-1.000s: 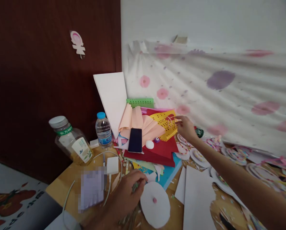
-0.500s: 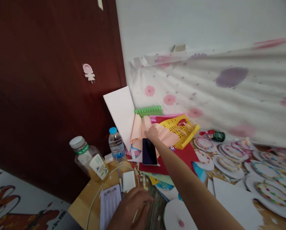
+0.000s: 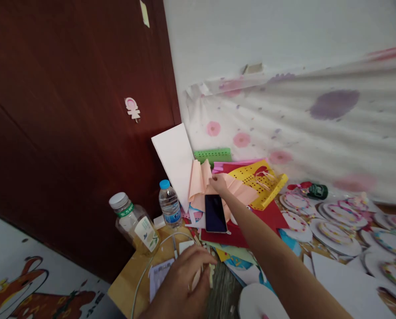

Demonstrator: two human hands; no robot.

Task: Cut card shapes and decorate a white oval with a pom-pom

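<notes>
Since the earlier frame the right hand [image 3: 219, 183] has shifted slightly along the peach folded paper [image 3: 201, 179], fingers pressing its pleats above the phone [image 3: 215, 213], while the left hand [image 3: 181, 283] pinches thin paper strips [image 3: 211, 271] over the surface [image 3: 131, 277].

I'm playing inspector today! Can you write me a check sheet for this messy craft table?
Surface: wooden table, mostly covered.
Job's things: folded peach paper under the right hand; thin sticks by the left hand.
Clutter: phone, yellow dotted sheet, red paper, two bottles, decorated paper discs.
Grippers: right hand touches the paper, grip unclear; left hand curled over the sticks.
Cables: white cable and charger.
Surroundings: dark red door, spotted cloth.
</notes>
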